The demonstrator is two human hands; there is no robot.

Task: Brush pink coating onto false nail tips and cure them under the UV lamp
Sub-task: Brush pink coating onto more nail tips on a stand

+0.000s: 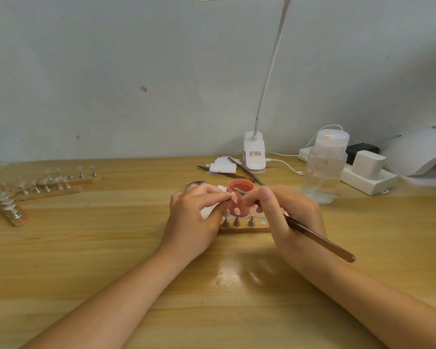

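Observation:
My left hand (195,217) pinches a small nail stand whose pink nail tip (234,197) points right, just in front of the open pink gel jar (241,191). My right hand (291,212) grips a brown brush (320,239); its bristle end reaches over the jar's rim beside the held tip. Below the hands a wooden strip (244,227) carries three metal stands, with pink tips (237,211) on them. The white UV lamp (420,152) sits at the far right.
More wooden strips with clear nail tips (48,183) lie at the left. A clear pump bottle (325,167), a clip desk lamp (254,154), a power strip (365,175), white pads and spare tools (239,170) stand behind the jar.

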